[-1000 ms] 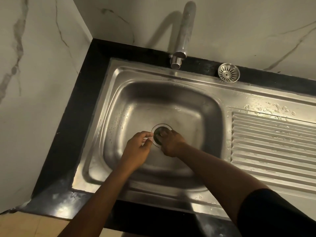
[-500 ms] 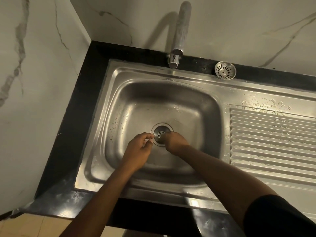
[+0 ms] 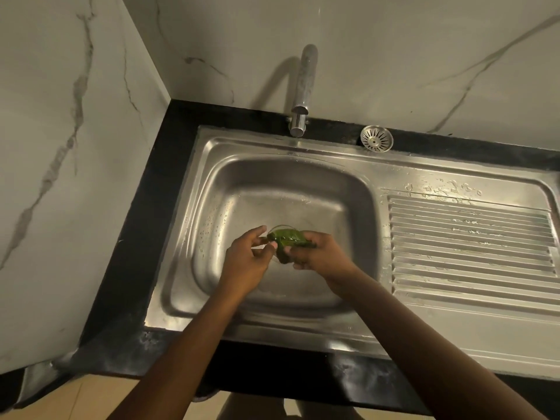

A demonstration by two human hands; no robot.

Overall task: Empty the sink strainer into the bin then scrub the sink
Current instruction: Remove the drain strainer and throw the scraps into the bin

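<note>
The steel sink (image 3: 230, 189) has a wet basin. Over its drain (image 3: 280, 227), my right hand (image 3: 318, 253) grips a crumpled green pad (image 3: 289, 237), which looks like a scouring pad. My left hand (image 3: 247, 262) pinches the pad's left end between thumb and fingers. The pad and both hands hide most of the drain hole. The round metal strainer (image 3: 376, 138) lies on the sink's back rim, right of the tap, apart from both hands. No bin is in view.
A chrome tap (image 3: 301, 95) hangs over the basin's back edge. A ribbed draining board (image 3: 469, 247) with water drops lies to the right. Black counter (image 3: 142, 225) and marble walls (image 3: 60, 147) close off the left and back.
Both hands were at the bare drain with no green pad showing. Now the pad is held between them above the drain. The view has pulled back and tilted up.
</note>
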